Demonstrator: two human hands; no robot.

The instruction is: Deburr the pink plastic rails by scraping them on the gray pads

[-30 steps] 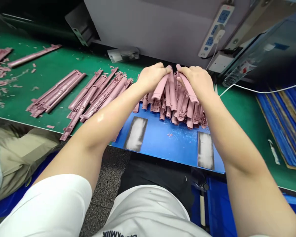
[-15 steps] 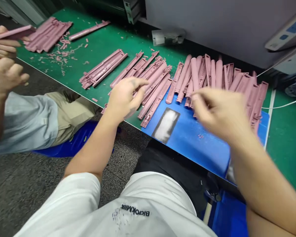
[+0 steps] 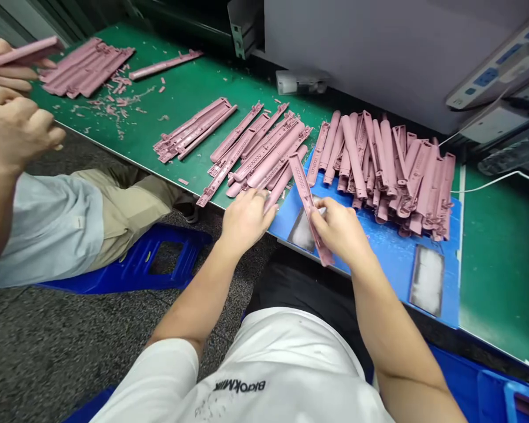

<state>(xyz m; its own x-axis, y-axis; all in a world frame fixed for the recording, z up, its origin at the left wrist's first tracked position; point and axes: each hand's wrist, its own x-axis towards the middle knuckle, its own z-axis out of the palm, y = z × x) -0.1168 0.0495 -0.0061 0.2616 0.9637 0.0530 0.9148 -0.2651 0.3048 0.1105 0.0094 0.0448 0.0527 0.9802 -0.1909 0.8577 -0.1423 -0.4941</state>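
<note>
The right hand (image 3: 340,230) closes its fingers (image 3: 321,212) around a pink plastic strip (image 3: 306,202), over a blue board (image 3: 392,264) below the fingers. The left hand (image 3: 245,222) holds its fingers (image 3: 264,207) loosely open, with more pink strips (image 3: 264,161) just beyond them on the green surface (image 3: 502,264).

The right hand (image 3: 340,230) hides the middle of a pink plastic bar (image 3: 305,192). At the far-left corner of the worktop (image 3: 189,82), the picture's edge cuts off a co-worker's hands (image 3: 13,114); a power strip (image 3: 498,64) runs off the top right. The pink shavings (image 3: 114,100) are too small to tell apart.
</note>
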